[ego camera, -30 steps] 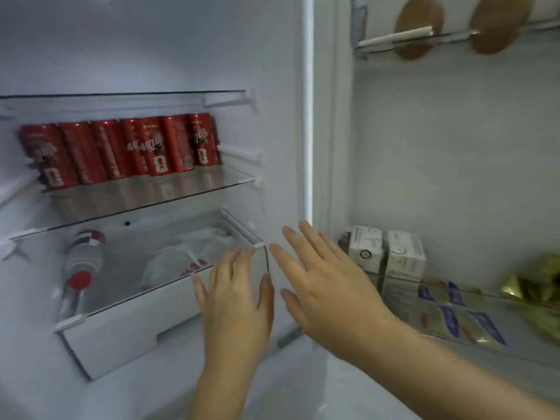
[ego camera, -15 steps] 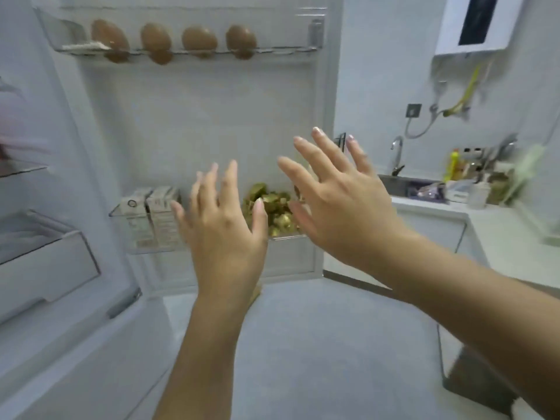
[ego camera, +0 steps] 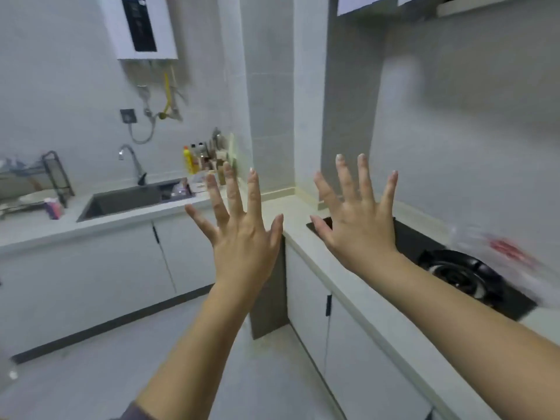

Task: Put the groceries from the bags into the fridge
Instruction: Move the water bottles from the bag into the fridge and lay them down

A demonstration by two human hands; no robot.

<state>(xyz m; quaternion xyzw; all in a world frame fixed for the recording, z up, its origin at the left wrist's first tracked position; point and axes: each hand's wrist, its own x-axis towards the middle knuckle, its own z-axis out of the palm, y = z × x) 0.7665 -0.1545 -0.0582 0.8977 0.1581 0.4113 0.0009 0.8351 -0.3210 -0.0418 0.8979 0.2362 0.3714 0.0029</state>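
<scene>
No text can be read; the red print on the plastic bag is blurred (a mere smear).

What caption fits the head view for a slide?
Open, empty left hand and right hand raised before the stove and sink.

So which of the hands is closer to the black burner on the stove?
The right hand. It is over the left end of the stove, left of the burner. The left hand is further left, past the corner of the counter.

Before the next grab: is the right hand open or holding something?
Open: the right hand has fingers spread straight, gripping nothing.
</scene>
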